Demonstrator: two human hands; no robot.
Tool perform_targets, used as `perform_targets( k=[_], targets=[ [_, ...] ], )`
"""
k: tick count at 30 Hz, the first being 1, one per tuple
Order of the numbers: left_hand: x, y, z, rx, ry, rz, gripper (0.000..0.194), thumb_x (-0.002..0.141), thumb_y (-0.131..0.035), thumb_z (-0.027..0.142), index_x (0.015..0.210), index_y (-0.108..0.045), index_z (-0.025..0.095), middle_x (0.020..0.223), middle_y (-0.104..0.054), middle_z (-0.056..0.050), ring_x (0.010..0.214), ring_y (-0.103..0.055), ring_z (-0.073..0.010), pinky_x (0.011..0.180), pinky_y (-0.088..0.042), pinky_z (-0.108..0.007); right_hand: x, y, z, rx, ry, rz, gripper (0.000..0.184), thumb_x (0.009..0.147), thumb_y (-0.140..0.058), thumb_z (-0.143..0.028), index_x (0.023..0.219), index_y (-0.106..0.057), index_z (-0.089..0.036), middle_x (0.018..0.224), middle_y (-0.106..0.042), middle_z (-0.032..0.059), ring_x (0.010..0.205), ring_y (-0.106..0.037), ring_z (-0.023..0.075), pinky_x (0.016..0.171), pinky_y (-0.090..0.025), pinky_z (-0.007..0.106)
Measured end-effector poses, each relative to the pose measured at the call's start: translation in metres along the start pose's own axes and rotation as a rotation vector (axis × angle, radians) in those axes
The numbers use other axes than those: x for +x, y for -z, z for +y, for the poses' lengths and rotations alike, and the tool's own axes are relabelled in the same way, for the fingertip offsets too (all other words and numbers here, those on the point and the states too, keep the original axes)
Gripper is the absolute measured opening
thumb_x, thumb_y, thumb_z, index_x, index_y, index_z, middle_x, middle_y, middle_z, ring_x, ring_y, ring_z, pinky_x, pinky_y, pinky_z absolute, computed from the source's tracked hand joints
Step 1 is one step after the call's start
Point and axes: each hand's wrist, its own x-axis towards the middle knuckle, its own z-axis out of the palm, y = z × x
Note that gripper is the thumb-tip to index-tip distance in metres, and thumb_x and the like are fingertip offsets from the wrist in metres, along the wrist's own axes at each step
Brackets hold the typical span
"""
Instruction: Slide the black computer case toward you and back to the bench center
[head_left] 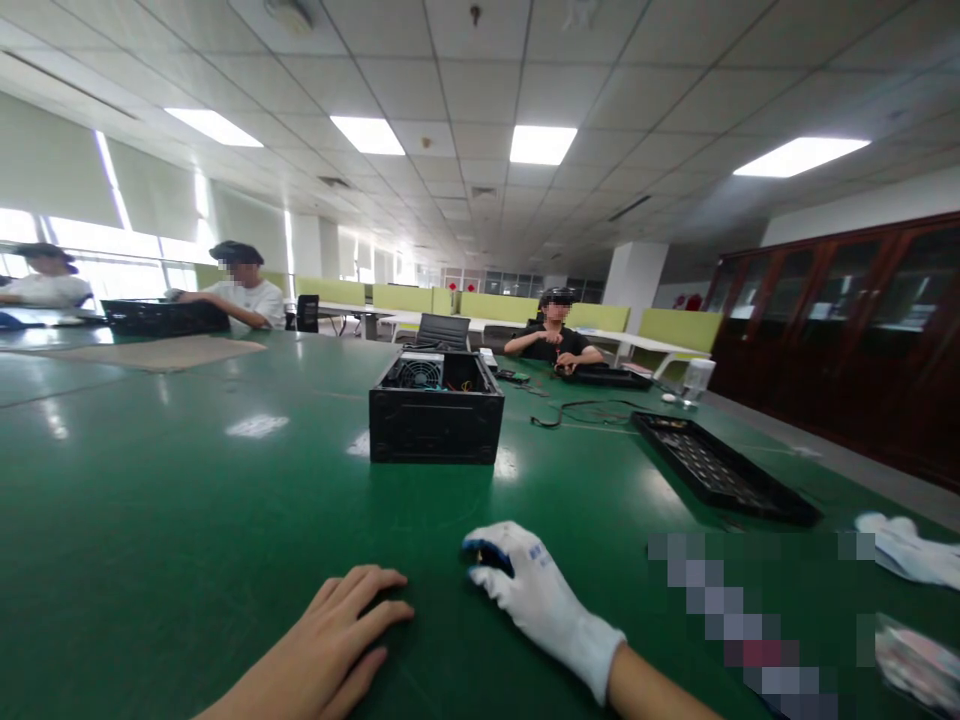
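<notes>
My left hand [349, 625] is bare and lies at the bottom centre of the frame, palm down over the green table [187, 500], its fingers loosely spread and nothing in its grip. Just beside it, right of centre, I have the right hand [532, 585] in a white glove with blue showing at the fingertips. Its fingers and thumb curl toward each other with a gap between; a tiny light speck shows there, and I cannot tell from here whether it is something pinched.

The thing nearest both hands is a black computer case [436, 425], near the middle of the frame, beyond the hands and apart from them. Its top is open toward me, with a fan [418, 375] at the left and some yellow wires inside at the right.

Right of the case I see a black cable [585, 410] and a long, shallow black panel [724, 470] lying at a slant. A white glove [911, 550] rests at the right edge. Past the case, a person in black [544, 345] bends over a flat dark part [611, 377]; at the upper left, a person in white [259, 300] reaches to another dark case [161, 316].
</notes>
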Motion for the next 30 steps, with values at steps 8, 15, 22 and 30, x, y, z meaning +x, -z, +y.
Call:
perform_targets(
  k=[8, 15, 22, 30],
  targets=[
    [0.002, 0.005, 0.004, -0.018, 0.029, -0.028, 0.041, 0.101, -0.04, 0.026, 0.137, -0.048, 0.044, 0.15, -0.044, 0.003, 0.138, -0.043, -0.0244, 0.114, -0.039, -0.053, -0.003, 0.002, -0.009, 0.017, -0.093, -0.017, 0.032, 0.09, -0.067, -0.03, 0.12, -0.068, -0.021, 0.119, -0.066, 0.0088, 0.114, -0.058, 0.0263, 0.103, -0.044, 0.041],
    [0.0, 0.001, 0.001, 0.003, -0.019, 0.038, 0.043, 0.099, -0.044, 0.021, 0.137, -0.051, 0.041, 0.147, -0.048, 0.002, 0.134, -0.047, -0.0226, 0.112, -0.043, -0.044, -0.001, 0.001, -0.009, 0.038, -0.093, -0.032, 0.035, 0.089, -0.066, -0.03, 0.122, -0.068, -0.021, 0.12, -0.066, 0.0085, 0.114, -0.058, 0.0264, 0.103, -0.044, 0.042],
    [0.0, -0.004, -0.005, 0.057, -0.065, 0.119, 0.041, 0.097, -0.05, 0.022, 0.134, -0.055, 0.04, 0.144, -0.053, 0.002, 0.129, -0.053, -0.0227, 0.107, -0.048, -0.039, -0.003, 0.0, -0.014, 0.013, -0.034, -0.016, 0.039, 0.082, -0.073, -0.025, 0.121, -0.069, -0.02, 0.126, -0.065, 0.0096, 0.123, -0.054, 0.0276, 0.109, -0.039, 0.041],
    [0.004, 0.003, 0.005, -0.066, -0.069, 0.181, 0.027, 0.1, -0.042, 0.021, 0.113, -0.065, 0.03, 0.123, -0.064, -0.001, 0.115, -0.058, -0.0182, 0.1, -0.049, -0.03, 0.0, -0.004, -0.015, 0.076, -0.059, 0.004, 0.038, 0.08, -0.075, -0.031, 0.117, -0.071, -0.024, 0.121, -0.067, 0.0074, 0.117, -0.057, 0.0271, 0.105, -0.042, 0.039]
  ],
)
